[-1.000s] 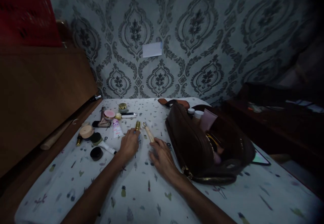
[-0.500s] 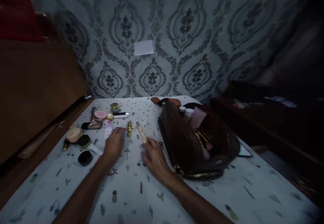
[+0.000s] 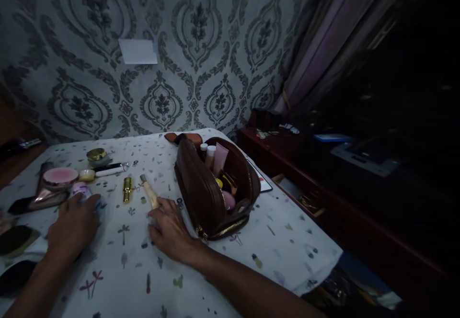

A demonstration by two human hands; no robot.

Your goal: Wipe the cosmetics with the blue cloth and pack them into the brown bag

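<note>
At the near left edge of the printed cloth (image 3: pixel 124 282) sits a dark round container (image 3: pixel 16 278), partly cut off by the frame; beyond it lies a pink-topped compact (image 3: pixel 60 176), probably brittle and best lifted by its rim. The left hand (image 3: pixel 74 224) bends over a purple-and-white tube (image 3: pixel 81 189), fingers loosely curved and covering its near part; whether they grip it or merely rest there is not clear. The tube is likely light and soft, so a gentle hold across its body should do. Farther right, a gold tube (image 3: pixel 127 189) lies alone, seemingly small, rigid and slick, suited to a pinch around the middle. Just beside it lies a pale-handled brush (image 3: pixel 150 194), bristles pointing away. The right hand (image 3: pixel 171 227) covers its near end, fingers touching the handle; how firmly they close is hidden. The brush looks light and stiff, its handle the safer hold than the bristles. Rightmost, the brown bag (image 3: pixel 197 184) gapes, probably pliable, with a pink tube (image 3: pixel 220 157) upright inside.
</note>
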